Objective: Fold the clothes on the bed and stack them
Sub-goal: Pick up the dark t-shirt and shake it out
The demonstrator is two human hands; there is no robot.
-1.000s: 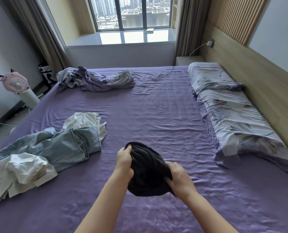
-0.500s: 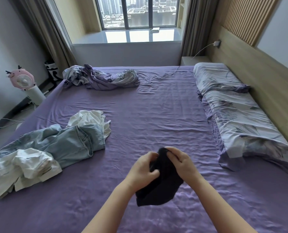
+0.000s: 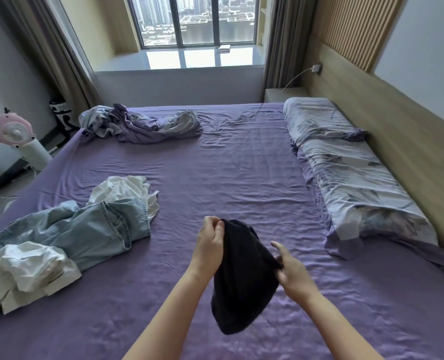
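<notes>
I see the bed (image 3: 241,178) under a wrinkled purple sheet, pillows (image 3: 350,178) lying along its right side. At the left lies a heap of jeans (image 3: 91,229) and white clothes (image 3: 127,190), unfolded. Near the front I hold a black garment (image 3: 241,276) above the sheet: my left hand (image 3: 210,245) pinches its top edge, my right hand (image 3: 291,274) grips its side, forefinger sticking out.
</notes>
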